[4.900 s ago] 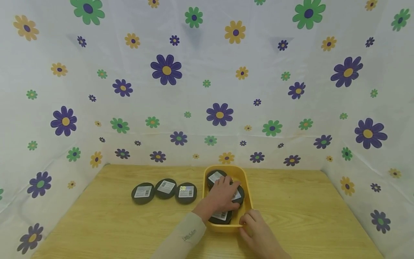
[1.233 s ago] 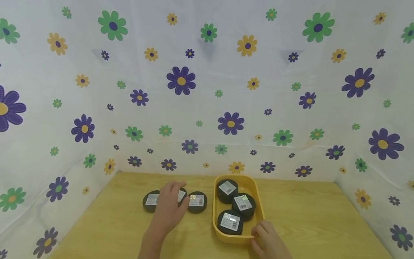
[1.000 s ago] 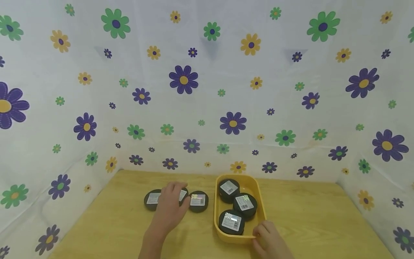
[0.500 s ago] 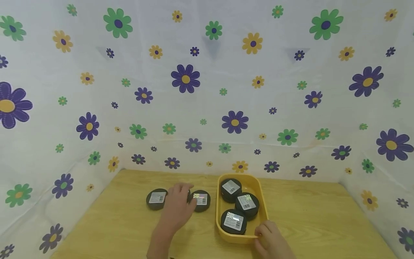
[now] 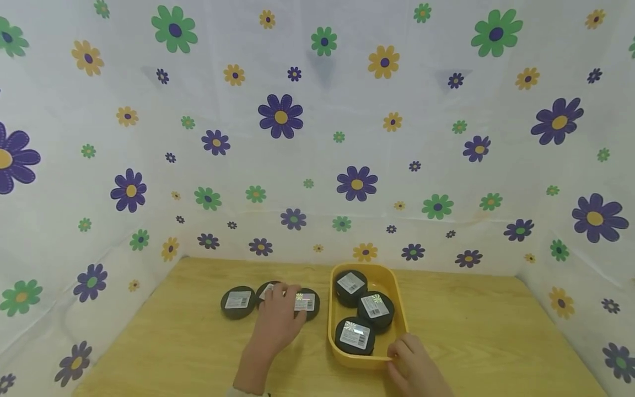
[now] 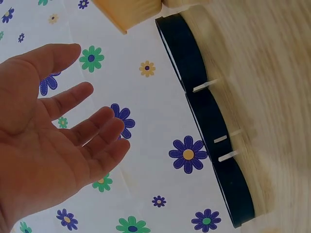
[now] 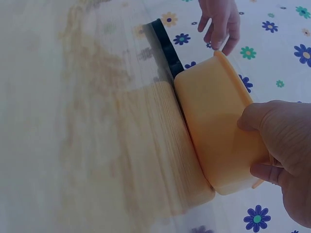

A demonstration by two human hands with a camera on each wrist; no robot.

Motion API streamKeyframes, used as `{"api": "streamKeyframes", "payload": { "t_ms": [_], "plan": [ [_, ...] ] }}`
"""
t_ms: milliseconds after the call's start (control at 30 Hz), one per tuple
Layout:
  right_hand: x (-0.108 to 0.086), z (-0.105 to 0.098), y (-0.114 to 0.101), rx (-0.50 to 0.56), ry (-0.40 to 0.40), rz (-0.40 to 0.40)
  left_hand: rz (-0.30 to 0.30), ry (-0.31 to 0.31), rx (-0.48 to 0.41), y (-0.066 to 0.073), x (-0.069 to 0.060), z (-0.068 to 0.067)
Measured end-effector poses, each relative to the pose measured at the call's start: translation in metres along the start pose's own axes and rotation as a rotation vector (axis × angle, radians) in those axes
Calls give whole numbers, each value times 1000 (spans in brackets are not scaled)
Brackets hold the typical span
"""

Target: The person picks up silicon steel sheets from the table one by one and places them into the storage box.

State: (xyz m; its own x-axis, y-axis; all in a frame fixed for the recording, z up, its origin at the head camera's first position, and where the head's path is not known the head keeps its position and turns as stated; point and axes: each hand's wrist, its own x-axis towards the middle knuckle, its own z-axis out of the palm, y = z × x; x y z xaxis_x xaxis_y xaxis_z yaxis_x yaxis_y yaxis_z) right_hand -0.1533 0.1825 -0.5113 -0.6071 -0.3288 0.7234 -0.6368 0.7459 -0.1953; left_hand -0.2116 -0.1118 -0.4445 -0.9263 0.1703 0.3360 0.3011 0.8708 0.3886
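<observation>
Three flat round black containers with white barcode labels lie in a row on the wooden table: a left one (image 5: pixel 231 312), a middle one (image 5: pixel 263 289) and a right one (image 5: pixel 312 311). Over the middle and right ones hovers my left hand (image 5: pixel 278 325); the left wrist view shows its fingers (image 6: pixel 104 138) loosely extended, apart from the containers' dark sides (image 6: pixel 209 114). My right hand (image 5: pixel 415 366) pinches the near right corner of a yellow plastic bin (image 5: pixel 403 311), thumb outside the wall in the right wrist view. Inside the bin sit three similar black containers (image 5: pixel 375 312).
A white cloth (image 5: pixel 317 160) printed with purple, green and yellow flowers rises behind the table (image 5: pixel 471 320) and along both sides. The bin stands just right of the row of containers.
From the containers in the bin, my left hand has moved left to the row, then drifted slightly right, uncovering the left container. My right hand stays on the bin's corner.
</observation>
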Motion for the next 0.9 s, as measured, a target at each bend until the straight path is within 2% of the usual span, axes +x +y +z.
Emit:
{"api": "streamKeyframes", "payload": {
  "t_ms": [167, 400, 467, 633, 900],
  "plan": [
    [1, -2, -2, -16, -14, 28, -20, -47, 7, 1, 1, 5],
    [2, -6, -8, -17, -118, 161, -98, -157, 22, 2, 4, 16],
    [1, -6, -7, -22, -100, 141, -114, -180, 33, 2, 6, 18],
    [1, -6, -7, -12, -103, 145, -120, -174, 47, 1, 10, 25],
    [1, -5, -5, -25, -97, 118, -145, -179, 19, -2, 13, 35]
  ]
}}
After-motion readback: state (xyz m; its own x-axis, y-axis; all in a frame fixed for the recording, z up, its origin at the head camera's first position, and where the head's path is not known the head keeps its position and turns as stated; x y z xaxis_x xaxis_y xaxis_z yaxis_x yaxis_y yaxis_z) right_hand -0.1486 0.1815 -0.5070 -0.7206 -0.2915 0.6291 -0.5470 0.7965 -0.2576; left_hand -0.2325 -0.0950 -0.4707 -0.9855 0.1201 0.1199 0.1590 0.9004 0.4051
